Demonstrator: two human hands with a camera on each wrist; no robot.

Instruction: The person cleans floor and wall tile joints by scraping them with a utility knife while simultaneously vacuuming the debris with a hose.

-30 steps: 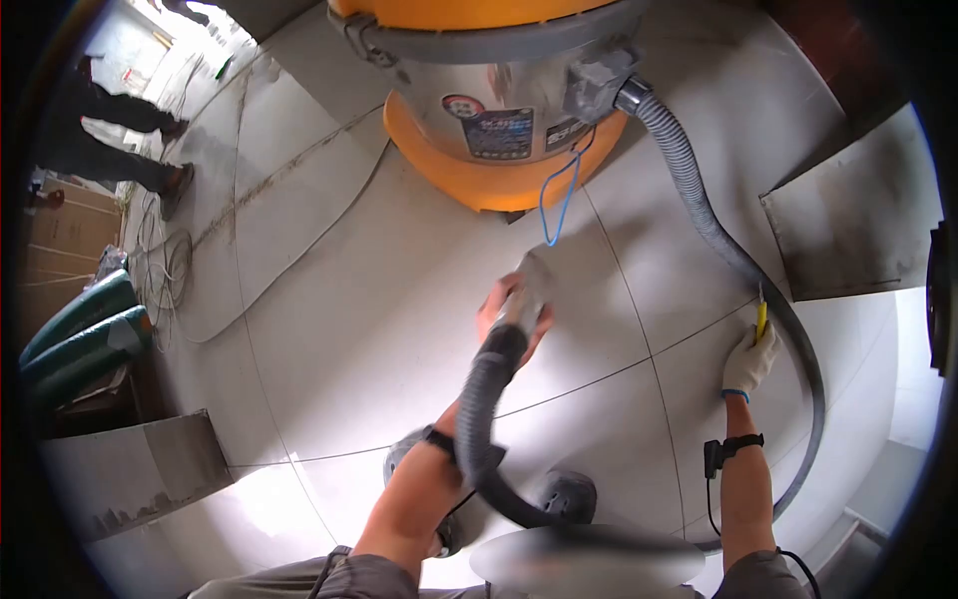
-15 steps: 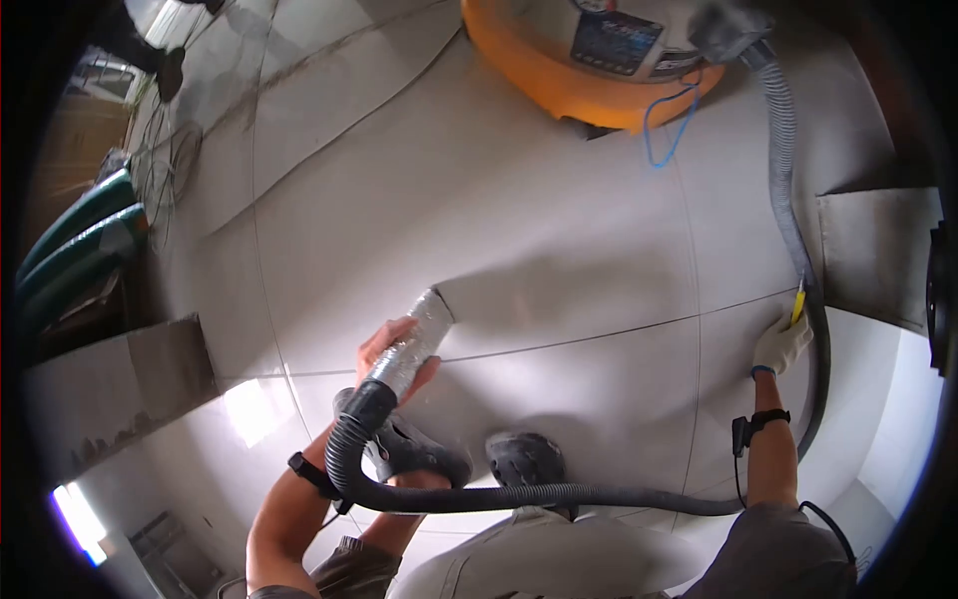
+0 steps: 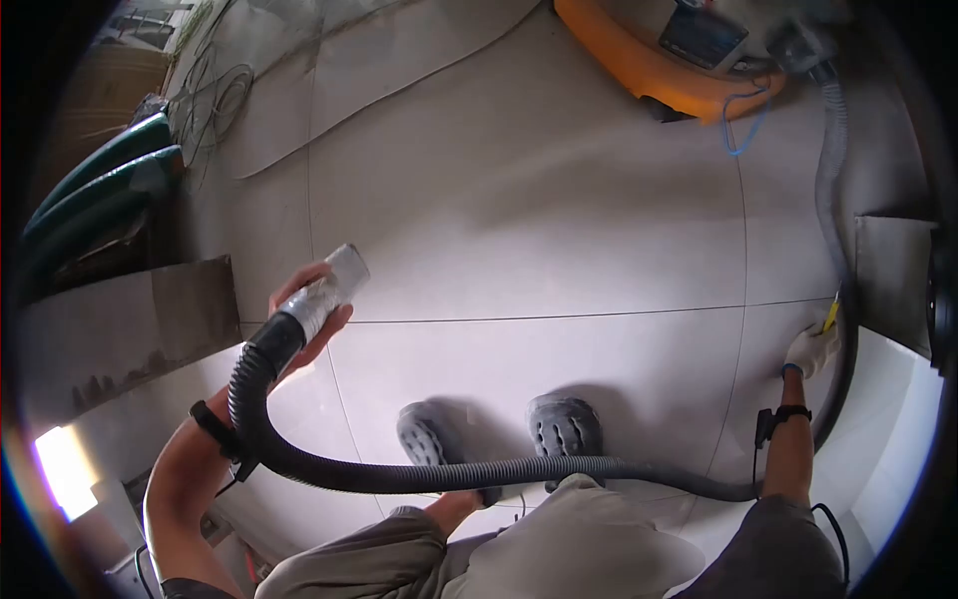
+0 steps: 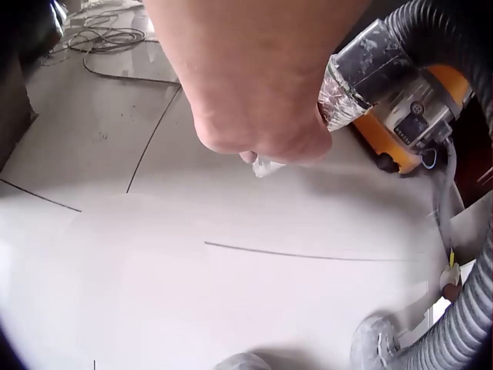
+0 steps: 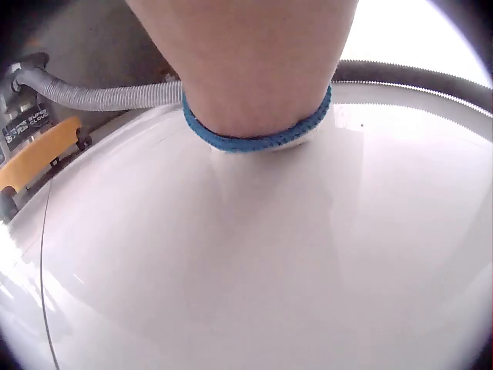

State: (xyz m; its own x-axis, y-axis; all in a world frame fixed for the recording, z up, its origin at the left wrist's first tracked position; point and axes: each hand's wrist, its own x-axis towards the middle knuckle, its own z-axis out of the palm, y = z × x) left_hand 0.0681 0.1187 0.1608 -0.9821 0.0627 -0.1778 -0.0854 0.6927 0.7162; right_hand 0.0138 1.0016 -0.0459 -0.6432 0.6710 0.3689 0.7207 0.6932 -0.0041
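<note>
The bare left hand [image 3: 311, 305] grips the silver-taped end [image 3: 324, 295] of a vacuum hose, its flat nozzle tip pointing up and right. From that end the black ribbed hose [image 3: 399, 477] curves down and runs across before the legs to the right side. The right hand [image 3: 813, 349], in a white glove with a blue cuff, holds a slim yellow tool [image 3: 831, 314] beside the hose. In the left wrist view the left hand [image 4: 266, 139] hides most of the taped end [image 4: 339, 100]. The right wrist view shows the blue cuff [image 5: 258, 141]; the fingers are hidden.
The orange-based vacuum [image 3: 649, 65] stands at the upper right, a blue cord loop beside it. Green wrapped rolls [image 3: 110, 185] and a grey block [image 3: 150, 314] lie at the left. Another block [image 3: 895, 285] is at the right. A cable crosses the tiled floor.
The left hand has moved left and toward the body with the hose end. The head view has shifted, so the vacuum stands nearer the upper right. The right hand still holds the yellow tool.
</note>
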